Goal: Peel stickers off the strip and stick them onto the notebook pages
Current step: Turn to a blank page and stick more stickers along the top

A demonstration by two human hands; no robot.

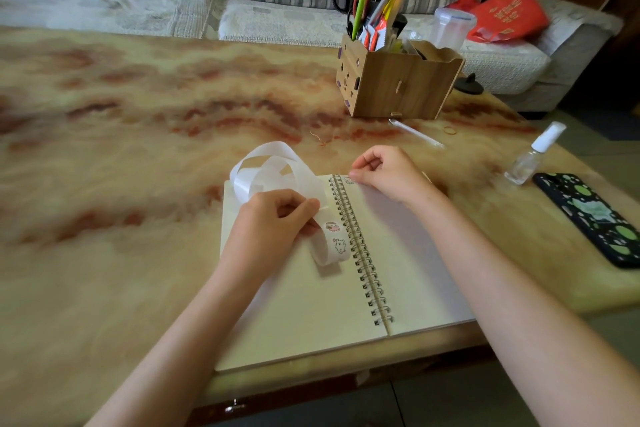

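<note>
An open spiral notebook [301,305] lies on the marbled table in front of me, its wire binding running down the middle. My left hand [273,222] pinches a white sticker strip [273,166] over the left page; the strip loops up behind the hand, and its curled end below shows two small cartoon stickers [335,236]. My right hand [384,173] has its fingers curled at the top corner of the right page, fingertips pressing a small sticker [349,179] there.
A wooden organiser box [398,83] with scissors and pens stands behind the notebook. A pen [415,133], a rubber band [450,130], a clear spray bottle [533,156] and a dark phone [592,218] lie to the right. A sofa runs along the back.
</note>
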